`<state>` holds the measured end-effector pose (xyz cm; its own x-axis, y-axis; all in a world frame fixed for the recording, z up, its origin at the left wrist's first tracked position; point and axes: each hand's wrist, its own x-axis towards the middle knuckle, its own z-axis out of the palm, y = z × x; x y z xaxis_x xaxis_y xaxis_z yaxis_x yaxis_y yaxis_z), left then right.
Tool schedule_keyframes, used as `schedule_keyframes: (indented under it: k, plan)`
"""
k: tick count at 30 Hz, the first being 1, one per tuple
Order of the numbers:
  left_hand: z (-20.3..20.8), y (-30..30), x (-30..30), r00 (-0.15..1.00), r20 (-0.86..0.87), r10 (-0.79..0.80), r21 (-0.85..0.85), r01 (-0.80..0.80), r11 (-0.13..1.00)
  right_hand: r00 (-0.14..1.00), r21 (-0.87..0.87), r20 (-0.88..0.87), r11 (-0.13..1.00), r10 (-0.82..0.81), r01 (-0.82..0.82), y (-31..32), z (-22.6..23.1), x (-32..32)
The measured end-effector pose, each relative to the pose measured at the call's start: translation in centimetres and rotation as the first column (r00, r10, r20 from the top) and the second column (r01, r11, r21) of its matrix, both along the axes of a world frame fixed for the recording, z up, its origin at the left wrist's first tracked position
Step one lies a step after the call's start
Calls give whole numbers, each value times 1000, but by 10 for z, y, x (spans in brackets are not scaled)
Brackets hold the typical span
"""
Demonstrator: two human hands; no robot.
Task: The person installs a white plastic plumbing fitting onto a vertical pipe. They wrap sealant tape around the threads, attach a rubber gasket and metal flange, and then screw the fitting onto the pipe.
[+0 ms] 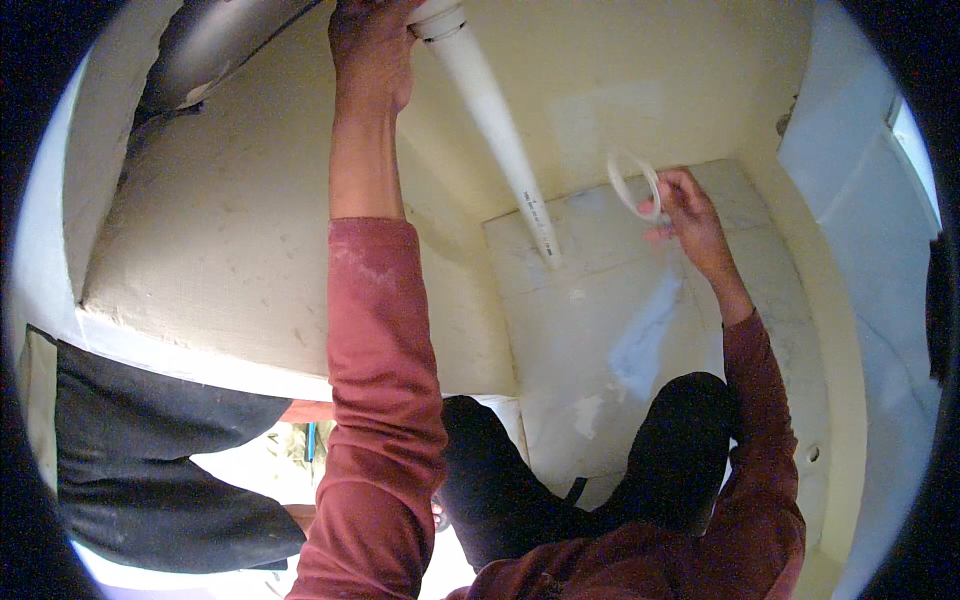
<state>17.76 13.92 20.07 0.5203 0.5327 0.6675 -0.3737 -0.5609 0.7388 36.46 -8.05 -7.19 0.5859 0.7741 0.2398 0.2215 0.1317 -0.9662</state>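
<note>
My right hand (685,212) pinches a thin white ring (620,185) by its near right side, above the pale floor and short of the far wall. A white plastic pipe (495,125) slants from the top of the view down to the floor. At its upper end is a wider white collar (440,22). My left hand (372,50) reaches up beside that collar. Its fingers run out at the top edge, so their hold on the pipe cannot be made out.
A large pale curved surface (220,240) fills the left. Above it slants a grey cylinder (215,55). Another person's dark-trousered legs (160,450) are at the lower left. A cream wall (600,80) and marble-like floor (570,340) border the pipe. Blue-white panels (850,160) stand at right.
</note>
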Motion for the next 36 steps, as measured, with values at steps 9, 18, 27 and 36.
schedule_keyframes:
  k: [9,18,27,36]
  plan:
    - [-7,18,6,977,138,-164,-31,170,985,754,487,-323,784,571,-385,37,99,-23]
    - [-1,10,6,987,160,-19,-105,36,994,855,362,-249,863,455,-353,44,140,-32]
    - [1,14,3,995,68,67,-62,-63,996,999,96,-26,995,38,-35,50,172,-35]
    - [-11,20,18,970,187,155,-7,-157,988,875,501,-347,855,337,-130,93,176,-24]
